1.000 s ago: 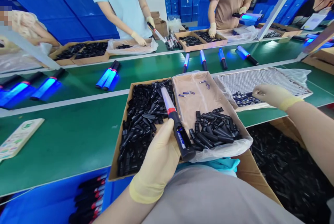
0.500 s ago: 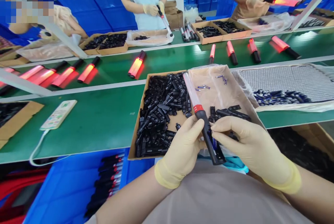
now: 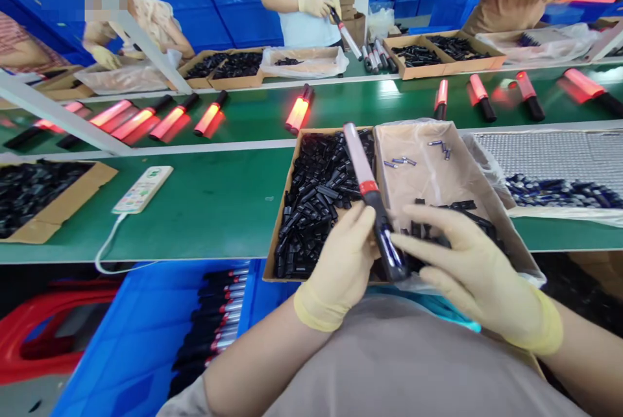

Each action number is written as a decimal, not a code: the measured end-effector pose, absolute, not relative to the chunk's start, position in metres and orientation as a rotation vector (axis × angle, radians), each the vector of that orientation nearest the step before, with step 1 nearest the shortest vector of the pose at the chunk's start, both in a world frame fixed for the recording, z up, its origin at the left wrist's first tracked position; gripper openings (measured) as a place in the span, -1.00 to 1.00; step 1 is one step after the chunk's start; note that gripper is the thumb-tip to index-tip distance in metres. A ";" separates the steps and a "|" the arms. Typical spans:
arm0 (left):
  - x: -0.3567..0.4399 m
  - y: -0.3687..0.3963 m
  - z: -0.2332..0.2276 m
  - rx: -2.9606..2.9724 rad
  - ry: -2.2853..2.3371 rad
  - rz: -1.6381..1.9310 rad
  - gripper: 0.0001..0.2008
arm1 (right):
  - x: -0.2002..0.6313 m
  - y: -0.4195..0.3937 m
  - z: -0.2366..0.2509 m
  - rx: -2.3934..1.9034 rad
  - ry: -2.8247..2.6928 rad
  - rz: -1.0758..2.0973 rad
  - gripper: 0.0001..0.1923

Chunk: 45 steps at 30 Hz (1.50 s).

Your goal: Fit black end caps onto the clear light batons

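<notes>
A light wand [image 3: 368, 193] with a pale tube, a red ring and a black handle is gripped at the handle by my gloved left hand [image 3: 341, 268]. My gloved right hand [image 3: 462, 261] presses its fingers against the handle's lower end, where a blue battery shows. Under both hands sits a cardboard box [image 3: 287, 209]: its left half is full of small black caps [image 3: 316, 196], its lined right half holds a few black caps [image 3: 457, 209] and loose batteries [image 3: 402, 161].
A tray of batteries [image 3: 549, 164] lies to the right. Lit red wands [image 3: 299, 111] rest on the far green belt. A power strip [image 3: 142, 189] lies left, beside another box of black parts [image 3: 34, 190]. Below, a blue crate [image 3: 146, 333] holds wands. Other gloved people work across the belt.
My right hand came from the battery tray to the wand's handle end. The view has shifted left. The wands on the belt went from blue to red.
</notes>
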<state>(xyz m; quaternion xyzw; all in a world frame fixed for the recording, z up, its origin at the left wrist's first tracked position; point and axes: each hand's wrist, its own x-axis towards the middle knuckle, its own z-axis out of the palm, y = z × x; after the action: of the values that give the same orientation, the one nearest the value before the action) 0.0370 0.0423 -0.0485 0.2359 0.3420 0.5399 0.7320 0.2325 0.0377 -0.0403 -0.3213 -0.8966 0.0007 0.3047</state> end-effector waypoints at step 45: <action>0.004 0.046 -0.070 0.394 0.716 1.280 -0.77 | 0.193 0.088 -0.031 -1.100 -2.257 0.968 -0.68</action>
<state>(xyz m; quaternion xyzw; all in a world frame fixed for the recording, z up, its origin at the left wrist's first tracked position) 0.0043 0.0459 -0.0699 0.1784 0.3245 0.5804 0.7252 0.1925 0.0884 -0.0308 -0.3984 -0.8176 0.3507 0.2233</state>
